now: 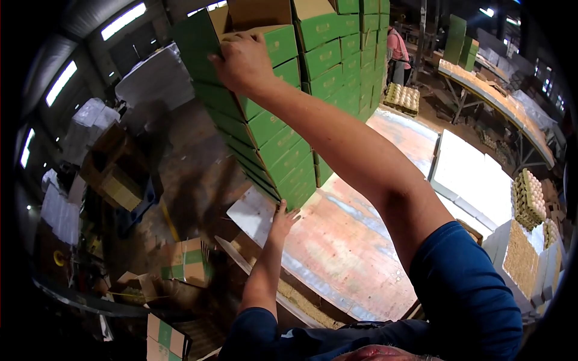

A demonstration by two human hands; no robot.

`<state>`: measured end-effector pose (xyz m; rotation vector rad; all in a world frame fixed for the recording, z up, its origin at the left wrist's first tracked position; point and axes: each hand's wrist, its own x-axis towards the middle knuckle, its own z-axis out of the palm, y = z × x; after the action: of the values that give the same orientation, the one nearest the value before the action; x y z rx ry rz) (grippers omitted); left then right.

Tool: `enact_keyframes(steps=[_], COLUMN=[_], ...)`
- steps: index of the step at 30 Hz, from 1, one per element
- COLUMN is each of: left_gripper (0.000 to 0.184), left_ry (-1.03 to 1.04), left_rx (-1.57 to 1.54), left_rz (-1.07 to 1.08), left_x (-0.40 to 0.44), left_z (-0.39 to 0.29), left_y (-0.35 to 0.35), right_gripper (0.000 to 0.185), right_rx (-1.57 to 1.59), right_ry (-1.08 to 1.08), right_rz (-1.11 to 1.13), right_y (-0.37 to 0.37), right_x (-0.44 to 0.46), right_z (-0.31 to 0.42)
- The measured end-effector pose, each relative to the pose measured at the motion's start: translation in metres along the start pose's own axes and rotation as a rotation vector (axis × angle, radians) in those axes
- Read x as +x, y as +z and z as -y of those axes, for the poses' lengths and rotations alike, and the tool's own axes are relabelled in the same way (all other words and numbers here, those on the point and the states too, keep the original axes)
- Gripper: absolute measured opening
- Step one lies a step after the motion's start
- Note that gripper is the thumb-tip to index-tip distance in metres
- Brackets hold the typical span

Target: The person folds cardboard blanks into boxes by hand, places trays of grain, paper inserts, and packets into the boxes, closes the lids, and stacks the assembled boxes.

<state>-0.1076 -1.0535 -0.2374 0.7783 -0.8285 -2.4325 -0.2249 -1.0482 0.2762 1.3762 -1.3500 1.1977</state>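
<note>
A tall stack of green cardboard boxes (289, 159) stands on the worktable. At its top near corner, my right hand (244, 60) has its fingers curled over the upper edge of an open-topped green cardboard box (281, 45). My left hand (283, 221) is low down, touching the bottom near corner of the stack with its fingers apart. More green boxes (352, 72) stand in columns close behind. My right forearm crosses in front of part of the stack and hides it.
The worktable (355, 253) has a worn, stained top. White foam boxes (472, 177) line its right side, with egg trays (528, 198) beyond. More eggs (401, 98) sit behind the stack, near a person in pink (397, 48). Flattened cartons (186, 260) lie at lower left.
</note>
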Motion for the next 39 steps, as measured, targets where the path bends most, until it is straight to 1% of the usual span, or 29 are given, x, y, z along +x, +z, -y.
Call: enact_keyframes(steps=[1,3,4,5,6,7,8,10,11,12,13,14,15,16,19,23,25,26,28,30,31,32,33,34,35,36,37,38,39], left_gripper=[0.087,0.089,0.089,0.091,0.094,0.094,0.096,0.099,0.103,0.106,0.106,0.108,0.11,0.11,0.113,0.114,0.114,0.114,0.114,0.112,0.112,0.11,0.109,0.109,0.107,0.106,0.093,0.093,0.086], left_ry=[0.003,-0.041,-0.042,0.175,0.395,0.395,0.537,0.679,0.8,0.92,0.919,0.938,0.958,0.958,0.909,0.906,0.918,0.903,0.885,0.884,0.88,0.795,0.712,0.704,0.664,0.624,0.692,0.679,0.745], left_rx=[-0.004,0.192,0.191,0.383,0.573,0.573,0.7,0.827,0.813,0.798,0.799,0.84,0.881,0.881,0.841,0.867,0.863,0.841,0.818,0.772,0.773,0.782,0.788,0.791,0.792,0.795,0.778,0.788,0.86], left_rz=[0.008,-0.132,-0.129,-0.155,-0.178,-0.178,-0.187,-0.198,-0.198,-0.197,-0.196,-0.243,-0.29,-0.287,-0.261,-0.241,-0.214,-0.238,-0.255,-0.236,-0.224,-0.246,-0.265,-0.251,-0.257,-0.263,-0.351,-0.343,-0.301], left_x=[-0.012,-0.035,-0.034,-0.032,-0.028,-0.013,0.011,0.014,0.014,0.011,0.013,0.013,0.012,0.01,0.004,0.003,0.003,0.004,0.004,0.003,0.003,0.001,0.001,0.002,0.003,0.001,-0.014,-0.031,-0.05], left_z=[-0.007,-0.02,-0.02,-0.02,-0.021,-0.023,-0.027,-0.045,-0.054,-0.058,-0.056,-0.055,-0.055,-0.056,-0.056,-0.06,-0.058,-0.057,-0.057,-0.058,-0.06,-0.059,-0.06,-0.059,-0.055,-0.048,-0.036,-0.018,0.003], left_y=[0.012,0.029,0.029,0.029,0.028,0.018,0.003,0.019,0.032,0.041,0.041,0.043,0.046,0.048,0.05,0.049,0.049,0.051,0.052,0.053,0.054,0.053,0.052,0.048,0.04,0.036,0.042,0.041,0.038], right_gripper=[0.029,0.029,0.028,0.028,0.028,0.029,0.029,0.043,0.043,0.053,0.064,0.064,0.07,0.075,0.079,0.073,0.066,0.066,0.056,0.048,0.046,0.044,0.042,0.04,0.04,0.038,0.038,0.036,0.039], right_rx=[0.015,0.003,-0.006,-0.008,0.006,0.021,0.021,0.087,0.087,0.059,0.031,0.03,-0.016,-0.063,-0.035,0.029,0.021,0.014,0.045,0.05,0.008,-0.034,-0.089,-0.163,-0.21,-0.304,-0.491,-0.611,-0.814], right_ry=[0.001,-0.02,-0.027,-0.027,-0.028,-0.028,-0.028,0.01,0.011,0.012,0.013,0.016,-0.016,-0.048,-0.035,-0.036,-0.05,-0.052,-0.039,0.064,0.146,0.237,0.335,0.458,0.654,0.862,0.966,1.06,1.139], right_rz=[-0.003,0.016,0.037,0.037,0.107,0.176,0.176,0.227,0.228,0.217,0.206,0.206,0.221,0.234,0.179,0.147,0.096,0.099,0.207,0.333,0.43,0.527,0.556,0.571,0.559,0.544,0.609,0.541,0.504], right_y=[-0.001,-0.005,-0.008,-0.011,-0.016,-0.02,-0.023,-0.025,-0.025,-0.025,-0.026,-0.027,-0.028,-0.03,-0.035,-0.053,-0.073,-0.088,-0.124,-0.179,-0.21,-0.246,-0.283,-0.324,-0.371,-0.425,-0.48,-0.54,-0.599], right_x=[0.001,0.002,0.001,0.0,0.001,0.002,0.004,0.008,0.008,0.008,0.008,0.007,0.005,0.004,0.003,-0.003,-0.018,-0.028,-0.059,-0.105,-0.131,-0.162,-0.197,-0.242,-0.298,-0.336,-0.373,-0.422,-0.466], right_z=[0.001,0.001,0.0,-0.002,-0.003,-0.003,-0.003,-0.004,-0.003,-0.001,-0.001,0.0,0.002,0.004,0.008,0.008,0.009,0.009,0.004,-0.003,-0.008,-0.014,-0.021,-0.03,-0.04,-0.028,-0.016,0.0,0.02])
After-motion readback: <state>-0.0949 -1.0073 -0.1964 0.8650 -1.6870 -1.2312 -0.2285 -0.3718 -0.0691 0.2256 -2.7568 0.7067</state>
